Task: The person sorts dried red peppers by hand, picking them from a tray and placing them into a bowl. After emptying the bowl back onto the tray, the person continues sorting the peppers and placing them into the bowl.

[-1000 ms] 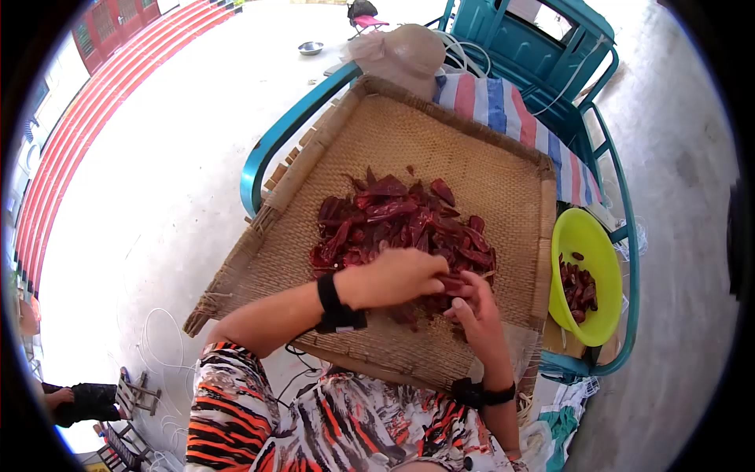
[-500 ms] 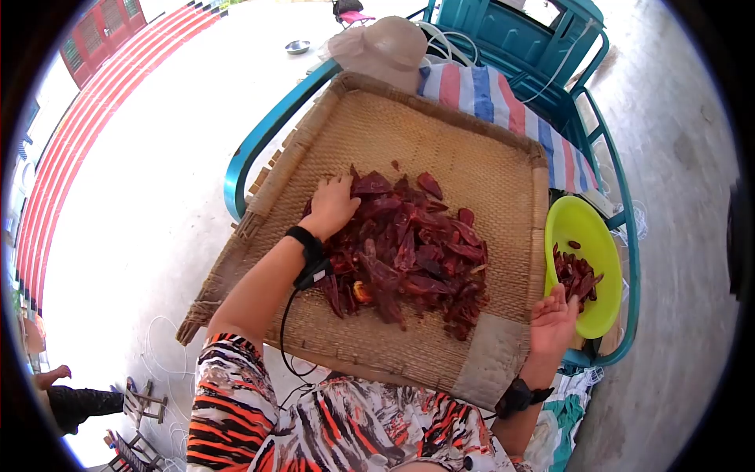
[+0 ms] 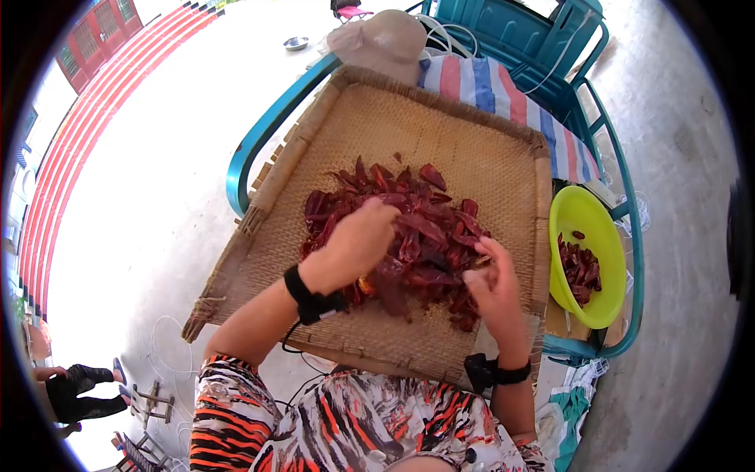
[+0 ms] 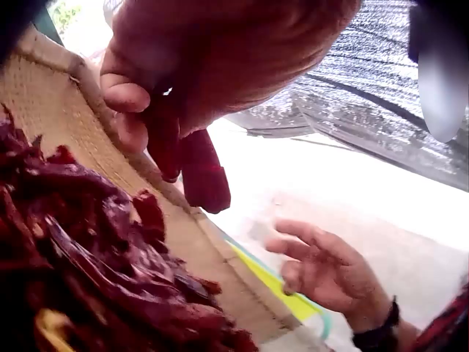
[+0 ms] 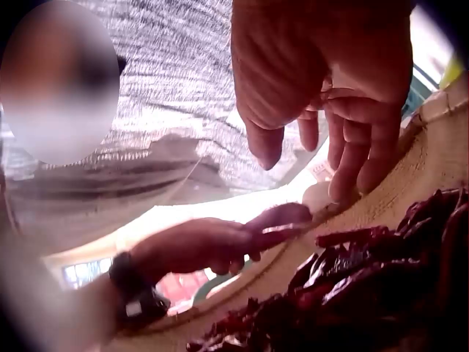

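Dark red dried peppers [image 3: 425,244] lie heaped on a woven tray [image 3: 440,118]. Above the heap's left part is the left hand [image 3: 354,244]; in the left wrist view this hand [image 4: 212,66] has its fingers curled round dark red peppers [image 4: 205,176], whose ends stick out below. The right hand [image 3: 501,291] is over the heap's right edge, its fingers apart and relaxed. In the right wrist view the right hand [image 5: 330,95] holds nothing visible, with loosely bent fingers above the peppers [image 5: 366,271].
A yellow-green basin [image 3: 613,267] with some peppers stands right of the tray, inside a teal metal rail [image 3: 629,197]. Behind the tray are a hat [image 3: 385,43] and a striped sheet [image 3: 503,94]. Another person's legs [image 3: 82,393] show at lower left.
The left hand has come from the heap's upper left edge toward its middle, now with peppers in it. The right hand has moved from beside the basin back over the tray.
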